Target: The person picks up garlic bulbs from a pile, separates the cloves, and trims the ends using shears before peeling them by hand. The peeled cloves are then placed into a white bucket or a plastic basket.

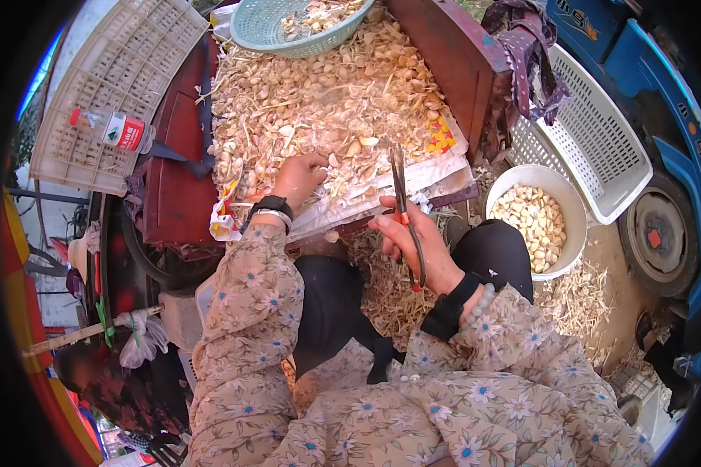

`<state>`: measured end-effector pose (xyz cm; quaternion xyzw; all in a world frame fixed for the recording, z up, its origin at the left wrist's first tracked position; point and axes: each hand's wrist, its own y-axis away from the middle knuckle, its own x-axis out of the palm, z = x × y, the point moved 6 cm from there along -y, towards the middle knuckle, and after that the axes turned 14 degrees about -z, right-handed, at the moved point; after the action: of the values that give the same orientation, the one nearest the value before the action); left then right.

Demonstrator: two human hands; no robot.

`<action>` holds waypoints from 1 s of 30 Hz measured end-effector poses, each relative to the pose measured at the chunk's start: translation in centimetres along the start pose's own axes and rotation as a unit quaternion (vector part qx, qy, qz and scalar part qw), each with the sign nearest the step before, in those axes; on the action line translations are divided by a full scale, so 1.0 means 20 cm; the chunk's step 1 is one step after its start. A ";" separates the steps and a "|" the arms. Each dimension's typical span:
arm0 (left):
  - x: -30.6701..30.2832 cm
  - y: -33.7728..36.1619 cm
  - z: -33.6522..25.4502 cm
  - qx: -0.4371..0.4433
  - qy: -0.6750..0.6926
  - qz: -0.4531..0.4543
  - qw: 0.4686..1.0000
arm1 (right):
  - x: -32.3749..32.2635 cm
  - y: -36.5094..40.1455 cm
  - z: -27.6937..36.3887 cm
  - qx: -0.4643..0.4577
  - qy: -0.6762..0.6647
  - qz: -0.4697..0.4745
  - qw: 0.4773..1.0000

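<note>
Steel shears (pixel 398 183), gripped by right hand (pixel 419 247), point away toward garlic (pixel 327 101); left hand (pixel 297 177) curled

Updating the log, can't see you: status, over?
Left hand on garlic pile, grasp unclear. Right hand shut on scissors, blades pointing at pile. Nothing between hands and pile.

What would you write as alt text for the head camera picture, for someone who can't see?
A person's left hand reaches into a heap of pale garlic cloves while the right hand holds orange-handled metal scissors. A round white bucket of cloves stands at their right.
</note>
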<state>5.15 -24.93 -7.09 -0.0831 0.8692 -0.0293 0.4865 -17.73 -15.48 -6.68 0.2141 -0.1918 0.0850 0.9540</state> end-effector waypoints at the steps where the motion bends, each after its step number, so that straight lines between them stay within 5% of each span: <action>1: -0.01 0.01 -0.02 0.044 -0.026 -0.022 0.998 | 0.00 0.00 0.00 -0.001 0.003 0.000 1.000; 4: -0.03 0.01 -0.01 -0.068 0.018 -0.018 0.997 | 0.01 -0.01 -0.02 -0.012 0.032 -0.002 0.999; 7: -0.09 0.05 0.02 -0.237 0.294 -0.048 0.925 | 0.01 0.01 -0.01 -0.019 0.049 0.003 0.999; 13: -0.15 0.10 -0.05 -0.249 0.419 -0.047 0.872 | 0.02 0.00 0.00 -0.011 0.052 0.002 0.999; 17: -0.15 0.20 -0.23 -0.269 0.492 -0.044 0.827 | 0.02 -0.01 0.01 -0.149 0.125 -0.022 0.981; 20: -0.11 0.31 -0.35 -0.306 0.556 -0.039 0.772 | 0.04 0.05 0.12 -0.309 0.274 -0.077 0.908; 24: -0.01 0.55 -0.51 -0.361 0.587 0.015 0.725 | 0.02 0.08 0.14 -0.345 0.094 -0.092 0.929; 30: 0.00 0.72 -0.55 -0.392 0.587 0.119 0.698 | 0.04 0.14 0.17 -0.377 0.158 -0.033 0.912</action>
<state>-5.81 -11.12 -3.28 -0.1280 0.9136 0.3299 -0.2002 -18.75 -14.35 -2.53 -0.1712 -0.0494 0.0077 0.9840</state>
